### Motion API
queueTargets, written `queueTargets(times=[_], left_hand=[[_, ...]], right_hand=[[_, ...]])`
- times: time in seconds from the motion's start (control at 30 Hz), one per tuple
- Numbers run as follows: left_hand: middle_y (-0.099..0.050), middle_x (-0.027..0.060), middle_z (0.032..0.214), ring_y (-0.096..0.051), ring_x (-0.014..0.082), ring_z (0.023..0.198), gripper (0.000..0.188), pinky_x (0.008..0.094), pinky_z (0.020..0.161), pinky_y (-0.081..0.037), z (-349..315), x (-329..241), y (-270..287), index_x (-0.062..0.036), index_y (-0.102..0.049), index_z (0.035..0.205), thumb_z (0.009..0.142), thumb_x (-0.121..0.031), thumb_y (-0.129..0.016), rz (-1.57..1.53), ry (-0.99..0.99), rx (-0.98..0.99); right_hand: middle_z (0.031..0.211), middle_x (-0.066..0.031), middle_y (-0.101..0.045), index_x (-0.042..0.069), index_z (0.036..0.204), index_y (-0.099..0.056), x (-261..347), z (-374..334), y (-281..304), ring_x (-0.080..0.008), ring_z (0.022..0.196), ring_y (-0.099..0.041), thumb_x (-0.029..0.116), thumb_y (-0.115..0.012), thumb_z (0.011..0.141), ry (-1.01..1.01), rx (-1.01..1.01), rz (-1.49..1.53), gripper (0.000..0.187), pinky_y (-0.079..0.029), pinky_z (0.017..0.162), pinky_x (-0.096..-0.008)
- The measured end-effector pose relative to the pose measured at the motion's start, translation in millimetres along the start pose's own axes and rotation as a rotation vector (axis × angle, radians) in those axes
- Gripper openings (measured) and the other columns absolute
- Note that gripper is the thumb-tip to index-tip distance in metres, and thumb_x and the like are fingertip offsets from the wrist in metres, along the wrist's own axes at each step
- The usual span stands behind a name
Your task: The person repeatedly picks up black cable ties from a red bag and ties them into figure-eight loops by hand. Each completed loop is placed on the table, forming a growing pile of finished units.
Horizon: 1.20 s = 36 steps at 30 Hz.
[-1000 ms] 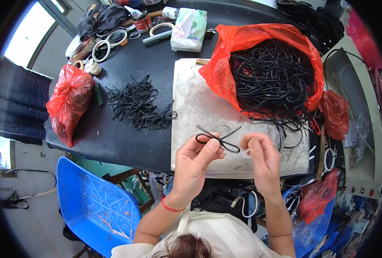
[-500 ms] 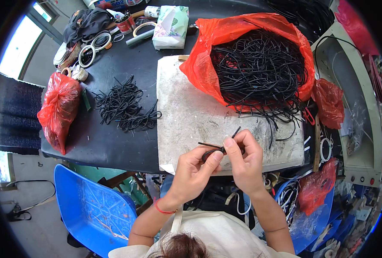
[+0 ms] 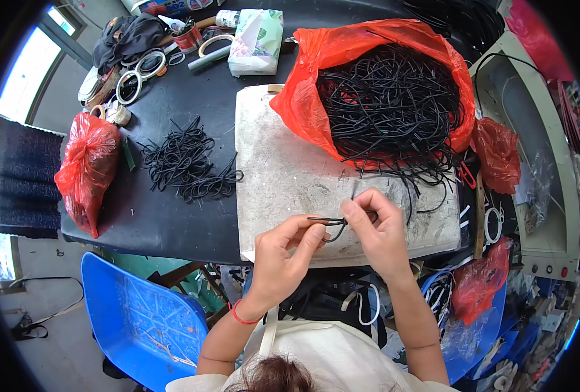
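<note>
Above the front part of the pale board (image 3: 270, 183), both my hands are closed on one short black cord (image 3: 334, 222). My left hand (image 3: 283, 255) pinches its looped left part between thumb and fingertips. My right hand (image 3: 380, 238) grips the cord at its right side, and the fingers partly hide it. Between the two hands the cord is bent and crossed over itself; whether it is knotted I cannot tell. Behind my hands a red plastic bag (image 3: 303, 98) lies open, full of loose black cords (image 3: 391, 104). A smaller pile of looped black cords (image 3: 185, 160) lies left of the board.
At the left edge of the table stands a tied red bag (image 3: 87, 166). Tape rolls (image 3: 130, 87), a tissue pack (image 3: 256, 42) and a dark cloth (image 3: 130, 38) are at the back left. A blue plastic tub (image 3: 140, 313) sits below the table at left.
My hands have drawn slightly apart, the left one moving left. The cord's upright end no longer sticks up above the right thumb, and more of the loop shows between my hands.
</note>
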<state>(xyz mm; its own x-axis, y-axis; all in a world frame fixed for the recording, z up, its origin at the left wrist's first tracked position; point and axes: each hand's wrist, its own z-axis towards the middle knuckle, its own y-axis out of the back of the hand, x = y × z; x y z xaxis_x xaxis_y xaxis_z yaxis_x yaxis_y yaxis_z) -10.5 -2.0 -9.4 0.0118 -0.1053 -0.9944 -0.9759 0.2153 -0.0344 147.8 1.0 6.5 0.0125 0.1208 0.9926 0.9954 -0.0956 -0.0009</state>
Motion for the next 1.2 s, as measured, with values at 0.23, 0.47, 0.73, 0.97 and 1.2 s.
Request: queueTargets(times=[0.23,0.47,0.73,0.97,1.2], left_hand=[[-0.064,0.0081,0.071,-0.062,0.0113,0.063,0.008,0.0225,0.058,-0.049,-4,0,-9,0.0042,-0.061,0.085,0.082,-0.003,-0.059,0.079,-0.102,-0.064],[-0.06,0.0092,0.062,-0.059,0.0122,0.053,0.007,0.0241,0.05,-0.046,-5,0,-21,0.0024,-0.058,0.073,0.076,-0.002,-0.062,0.226,-0.193,-0.268],[-0.063,0.0122,0.073,-0.062,0.012,0.065,0.01,0.0248,0.059,-0.049,4,-13,-4,0.0044,-0.061,0.086,0.082,-0.005,-0.058,0.312,-0.062,-0.077],[-0.062,0.0115,0.091,-0.062,0.0153,0.081,0.026,0.0256,0.075,-0.051,5,-16,20,0.0057,-0.055,0.11,0.093,-0.012,-0.046,-0.279,0.338,0.108],[-0.063,0.0106,0.089,-0.061,0.014,0.081,0.026,0.0265,0.074,-0.051,7,-8,9,0.0066,-0.055,0.108,0.091,-0.012,-0.051,-0.246,0.229,0.133]], right_hand=[[0.078,-0.0053,-0.063,0.0,0.086,-0.056,0,-15,-13,-0.0081,0.07,-0.059,0.01,-0.064,0.083,-0.024,0.03,0.12,0.013,-0.049,0.061,-0.0215],[0.075,-0.0044,-0.063,-0.001,0.087,-0.055,-12,-19,-24,-0.0082,0.067,-0.06,0.01,-0.063,0.083,0.05,-0.068,0.077,0.014,-0.048,0.058,-0.022],[0.075,-0.0016,-0.06,0.001,0.087,-0.056,-14,-11,-11,-0.0063,0.07,-0.055,0.022,-0.055,0.09,-0.11,0.004,0.167,0.021,-0.044,0.062,-0.0201],[0.076,-0.0027,-0.059,0.001,0.092,-0.058,-21,-10,0,-0.0058,0.067,-0.051,0.036,-0.04,0.096,-0.245,0.109,0.232,0.04,-0.041,0.059,-0.0198],[0.077,-0.0025,-0.059,0.0,0.094,-0.058,-21,-14,-4,-0.0062,0.067,-0.051,0.035,-0.037,0.097,-0.182,0.111,0.129,0.041,-0.041,0.059,-0.0203]])
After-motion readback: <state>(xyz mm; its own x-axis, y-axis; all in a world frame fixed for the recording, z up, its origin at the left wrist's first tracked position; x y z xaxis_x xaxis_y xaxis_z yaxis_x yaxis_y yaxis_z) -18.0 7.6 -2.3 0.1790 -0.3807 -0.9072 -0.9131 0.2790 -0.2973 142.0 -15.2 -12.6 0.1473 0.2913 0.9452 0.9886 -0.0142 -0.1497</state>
